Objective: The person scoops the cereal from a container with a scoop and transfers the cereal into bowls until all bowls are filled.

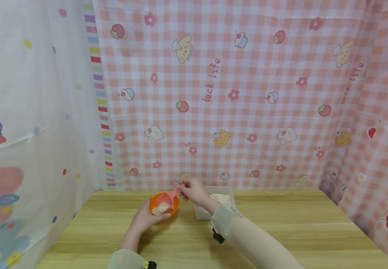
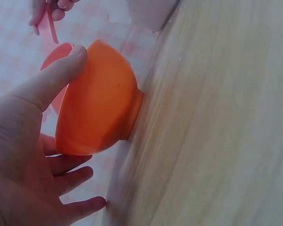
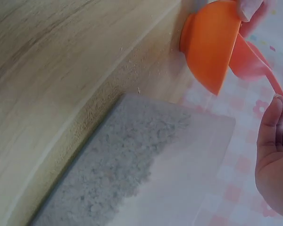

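Note:
My left hand (image 1: 145, 218) holds an orange bowl (image 2: 100, 101) by its rim, with the thumb on the near side and fingers on the far side. The bowl stands on the table, and pale flakes (image 1: 160, 208) lie inside it. My right hand (image 1: 191, 189) pinches the handle of a pink scoop (image 1: 165, 200), whose head is tilted over the bowl's inside. To the right, partly behind my right forearm, stands a translucent container (image 3: 179, 165) with more of the pale flakes (image 1: 220, 198) in it.
The wooden table (image 1: 281, 224) reaches back to a pink checked curtain (image 1: 214, 112). Another patterned curtain (image 1: 46, 112) hangs on the left side. A few crumbs (image 3: 138, 89) lie on the table between the bowl and the container.

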A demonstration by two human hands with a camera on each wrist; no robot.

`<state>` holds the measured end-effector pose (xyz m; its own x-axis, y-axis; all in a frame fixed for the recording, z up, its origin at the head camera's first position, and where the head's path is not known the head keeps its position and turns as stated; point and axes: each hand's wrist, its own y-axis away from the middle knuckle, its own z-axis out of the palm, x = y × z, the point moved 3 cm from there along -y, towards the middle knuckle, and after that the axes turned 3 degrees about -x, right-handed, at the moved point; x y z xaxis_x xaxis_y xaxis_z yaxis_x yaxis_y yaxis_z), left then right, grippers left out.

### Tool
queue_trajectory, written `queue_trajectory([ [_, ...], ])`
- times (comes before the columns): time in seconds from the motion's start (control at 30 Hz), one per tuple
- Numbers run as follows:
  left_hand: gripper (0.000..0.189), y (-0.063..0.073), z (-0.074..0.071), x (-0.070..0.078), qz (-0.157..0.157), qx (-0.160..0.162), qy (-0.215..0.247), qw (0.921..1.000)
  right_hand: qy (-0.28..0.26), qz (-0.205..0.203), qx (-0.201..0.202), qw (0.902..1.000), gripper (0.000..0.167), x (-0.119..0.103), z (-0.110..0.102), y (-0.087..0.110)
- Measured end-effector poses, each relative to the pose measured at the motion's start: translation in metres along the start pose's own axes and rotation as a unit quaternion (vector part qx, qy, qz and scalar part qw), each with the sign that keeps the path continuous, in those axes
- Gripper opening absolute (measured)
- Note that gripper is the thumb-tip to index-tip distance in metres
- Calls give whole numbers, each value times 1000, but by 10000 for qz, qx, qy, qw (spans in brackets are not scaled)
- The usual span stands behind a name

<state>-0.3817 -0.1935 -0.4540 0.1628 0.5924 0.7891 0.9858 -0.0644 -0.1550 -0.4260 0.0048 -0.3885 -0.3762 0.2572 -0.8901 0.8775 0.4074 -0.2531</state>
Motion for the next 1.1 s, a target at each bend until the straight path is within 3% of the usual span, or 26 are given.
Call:
queue_trajectory([
  [0.23, 116, 1, 0, 0, -173, -53, -168, 9997, 601, -228, -241, 9976, 21, -8, -8, 5],
  [0.53, 113, 2, -1, 3, -75, -100, -134, 9998, 924, -403, -279, 9945, 16, -18, -28, 8],
  [0.77, 113, 2, -4, 7, -134, -57, -157, 9998, 418, -246, -180, 9987, 19, -17, -43, 8],
  [0.87, 113, 0, -7, 17, -88, 29, -144, 9999, 133, -274, -7, 9995, 20, -19, -55, 8],
  [1.1, 107, -11, -8, 50, 336, 34, -363, 9988, -319, -66, 476, 9983, 24, -22, -93, 14],
])
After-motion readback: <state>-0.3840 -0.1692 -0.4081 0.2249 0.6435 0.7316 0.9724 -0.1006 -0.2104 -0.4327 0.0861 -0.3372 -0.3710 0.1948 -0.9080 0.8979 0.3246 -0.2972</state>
